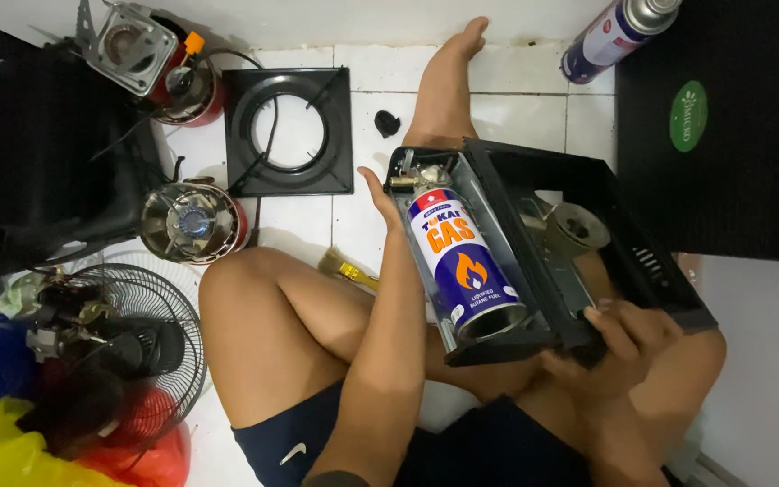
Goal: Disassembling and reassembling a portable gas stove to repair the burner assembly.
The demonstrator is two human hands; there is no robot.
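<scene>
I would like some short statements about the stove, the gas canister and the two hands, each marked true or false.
1. A gas canister lies in the side compartment of the black portable stove. True.
2. The right hand grips the near corner of the stove. True.
3. The left hand holds a screwdriver. False: it rests against the stove's far end beside the canister, with no tool.
4. The stove stands on the floor tiles. False: it rests on the person's lap.
5. A second canister lies on the floor at the top right. True.
</scene>
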